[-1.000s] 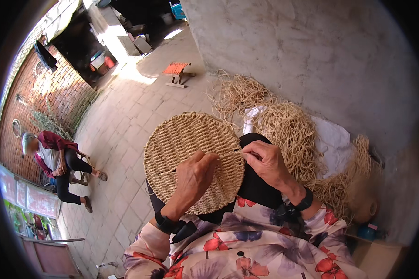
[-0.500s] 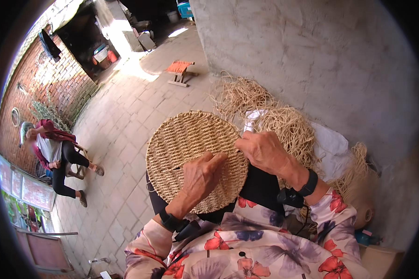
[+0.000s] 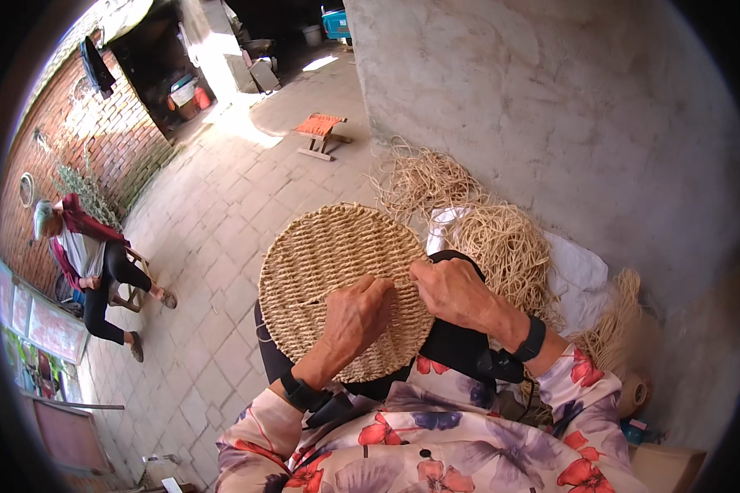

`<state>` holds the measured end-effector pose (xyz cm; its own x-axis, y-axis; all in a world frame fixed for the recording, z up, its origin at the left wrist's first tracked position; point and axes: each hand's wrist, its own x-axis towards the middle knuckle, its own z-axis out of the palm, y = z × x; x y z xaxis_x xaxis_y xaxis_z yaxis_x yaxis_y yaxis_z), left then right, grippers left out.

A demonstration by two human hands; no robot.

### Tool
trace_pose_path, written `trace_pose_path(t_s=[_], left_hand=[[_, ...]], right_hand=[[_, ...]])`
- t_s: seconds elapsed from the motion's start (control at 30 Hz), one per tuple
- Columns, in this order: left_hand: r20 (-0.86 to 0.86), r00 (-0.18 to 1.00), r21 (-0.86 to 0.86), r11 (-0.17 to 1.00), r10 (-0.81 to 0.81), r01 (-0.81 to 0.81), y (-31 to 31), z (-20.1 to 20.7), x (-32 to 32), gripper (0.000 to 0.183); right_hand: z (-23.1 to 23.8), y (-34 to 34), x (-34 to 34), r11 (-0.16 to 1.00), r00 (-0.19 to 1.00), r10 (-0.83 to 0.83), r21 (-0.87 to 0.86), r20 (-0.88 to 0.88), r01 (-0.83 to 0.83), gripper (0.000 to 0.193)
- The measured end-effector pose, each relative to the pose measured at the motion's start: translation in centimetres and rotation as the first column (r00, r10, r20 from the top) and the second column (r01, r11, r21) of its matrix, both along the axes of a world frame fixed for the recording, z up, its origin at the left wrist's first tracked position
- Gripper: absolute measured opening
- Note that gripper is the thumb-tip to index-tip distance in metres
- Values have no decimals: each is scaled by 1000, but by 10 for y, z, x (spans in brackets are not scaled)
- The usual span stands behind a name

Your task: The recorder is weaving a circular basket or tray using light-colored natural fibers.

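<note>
The left hand [image 3: 358, 308] is curled with its thumb and fingertips drawn together, close over the face of the woven disc [image 3: 329, 246]; whether a strand sits in that pinch cannot be told. The right hand [image 3: 448, 287] has its fingers bent and tips lowered toward the weave, and what they hold, if anything, is hidden as well.

What has just changed is the gap: the right hand has come in from the disc's right rim, so its fingertips are now just beside the left hand's. For the work in hand, this suggests both hands are attending to one spot in the weave (a judgement, since the fingers cover that spot).

The disc lies beneath both grips, flat across the lap on dark trousers [image 3: 456, 345]. The fingertips meet right of its middle; the left hand reaches over its near edge, the right hand over its right rim, leaving most of the far and left face uncovered.

Farther out, a tangled heap of cord [image 3: 506, 242] lies beyond the right hand, beside white cloth [image 3: 575, 275] near the grey wall [image 3: 551, 99]. An orange-topped stool [image 3: 318, 125] stands on the paving ahead.
</note>
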<state>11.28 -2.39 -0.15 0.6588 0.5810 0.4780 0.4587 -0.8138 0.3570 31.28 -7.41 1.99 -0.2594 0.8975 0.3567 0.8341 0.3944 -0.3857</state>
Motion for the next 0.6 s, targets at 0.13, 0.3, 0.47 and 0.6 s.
trace_pose_path(t_s=[0.13,0.3,0.47,0.6], left_hand=[[21,1000,22,1000,-19,18,2,-2,1,8],[-56,998,44,999,-17,19,5,-12,-3,9],[-73,997,41,999,-27,30,6,-12,0,8],[-54,998,58,998,-26,30,7,-16,0,6]], right_hand=[[-6,-4,-7,996,991,-77,-36,109,81,8],[-18,1,-26,947,952,-297,-105,70,303,14],[-35,6,-17,947,956,-287,-167,-61,273,17],[-38,4,-28,902,921,-390,-210,-26,376,16]])
